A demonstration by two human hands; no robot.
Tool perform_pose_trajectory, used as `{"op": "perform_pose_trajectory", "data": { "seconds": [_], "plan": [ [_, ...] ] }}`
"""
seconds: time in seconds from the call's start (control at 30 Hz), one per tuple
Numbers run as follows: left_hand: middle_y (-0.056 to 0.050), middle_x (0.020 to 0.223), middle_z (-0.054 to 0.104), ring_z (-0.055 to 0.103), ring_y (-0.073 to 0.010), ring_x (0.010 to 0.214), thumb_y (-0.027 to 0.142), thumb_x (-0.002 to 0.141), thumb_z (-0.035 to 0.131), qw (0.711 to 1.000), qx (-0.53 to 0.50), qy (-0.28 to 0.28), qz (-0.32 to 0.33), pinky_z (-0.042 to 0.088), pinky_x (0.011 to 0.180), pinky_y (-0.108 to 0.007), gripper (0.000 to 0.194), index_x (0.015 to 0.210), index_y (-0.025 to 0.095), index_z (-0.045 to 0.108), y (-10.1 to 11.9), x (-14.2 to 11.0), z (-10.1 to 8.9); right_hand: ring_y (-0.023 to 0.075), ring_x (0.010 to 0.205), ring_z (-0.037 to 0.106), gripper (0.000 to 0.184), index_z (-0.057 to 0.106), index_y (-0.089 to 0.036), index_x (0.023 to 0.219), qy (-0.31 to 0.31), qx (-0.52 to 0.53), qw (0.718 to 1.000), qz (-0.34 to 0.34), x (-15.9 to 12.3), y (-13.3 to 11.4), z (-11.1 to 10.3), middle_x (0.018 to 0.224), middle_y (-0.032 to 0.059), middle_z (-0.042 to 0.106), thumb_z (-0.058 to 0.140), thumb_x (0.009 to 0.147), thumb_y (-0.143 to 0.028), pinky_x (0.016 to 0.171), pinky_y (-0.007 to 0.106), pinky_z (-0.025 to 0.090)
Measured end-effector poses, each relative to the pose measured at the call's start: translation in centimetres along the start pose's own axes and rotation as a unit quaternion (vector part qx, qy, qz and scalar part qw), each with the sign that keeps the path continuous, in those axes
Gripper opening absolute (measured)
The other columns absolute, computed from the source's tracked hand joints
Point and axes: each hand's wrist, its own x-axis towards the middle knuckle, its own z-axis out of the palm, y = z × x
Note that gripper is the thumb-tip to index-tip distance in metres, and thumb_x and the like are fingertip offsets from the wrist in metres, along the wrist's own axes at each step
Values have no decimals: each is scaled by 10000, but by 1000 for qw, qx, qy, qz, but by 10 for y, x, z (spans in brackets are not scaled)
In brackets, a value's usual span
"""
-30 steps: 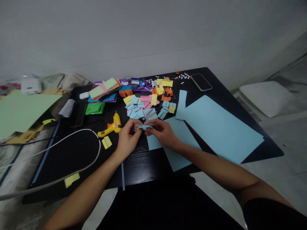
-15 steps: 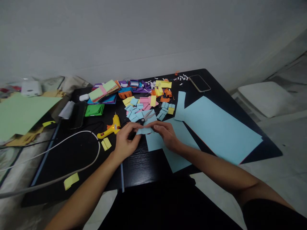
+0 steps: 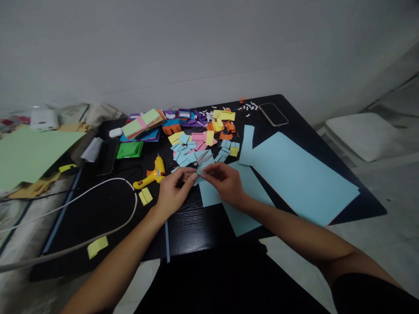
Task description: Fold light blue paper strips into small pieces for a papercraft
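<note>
Between my left hand (image 3: 175,189) and my right hand (image 3: 227,181) a small light blue paper piece (image 3: 197,179) is pinched, seen nearly edge-on and mostly covered by the fingers. Both thumbs press close together at its middle. Just beyond the fingertips lie scissors (image 3: 203,158) on a blue paper piece. Blue sheets (image 3: 247,209) are spread under and beside my right hand. Left of my left hand rests a yellow glue gun (image 3: 153,174), its nozzle pointing away from me. A folded yellow paper piece (image 3: 145,196) sits near the glue gun.
Several folded blue paper pieces (image 3: 183,152) are heaped behind my hands, with pink, yellow and orange ones around. A stack of large blue sheets (image 3: 301,174) covers the right side. A phone (image 3: 273,114) lies at the back right. A white cable (image 3: 135,205) loops across the left.
The blue paper piece has turned from a flatter view to nearly edge-on. My thumbs have come together over it.
</note>
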Motion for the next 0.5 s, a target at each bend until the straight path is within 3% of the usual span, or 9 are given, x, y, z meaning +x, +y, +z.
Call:
{"op": "perform_pose_trajectory", "data": {
  "seconds": [0.1,0.27,0.4,0.5],
  "plan": [
    [-22,793,755,681,-132,667,310,982,667,1000,29,0,-1,544,656,-250,159,960,173,747,-1,0,1,191,898,756,187,753,-235,923,7,-16,1000,-10,-1,-1,1,934,32,782,838,828,-373,862,367,651],
    [-22,807,764,687,-139,686,309,991,659,999,48,9,24,541,670,-259,163,965,179,755,-4,-1,0,200,927,760,262,771,-225,999,-19,0,999,28,3,0,0,987,49,796,841,818,-401,876,368,642],
    [-20,804,765,690,-138,687,294,992,658,997,61,12,37,542,673,-260,148,965,182,752,-2,-1,0,192,846,748,257,795,-219,916,-62,22,996,68,6,0,-2,893,29,793,830,817,-453,804,356,647],
    [-21,798,759,689,-140,687,289,996,650,998,60,7,36,539,667,-260,145,971,181,744,-1,0,0,180,804,733,231,798,-226,892,-54,18,996,67,5,0,-2,868,20,785,828,823,-445,760,340,644]
  ]
}}
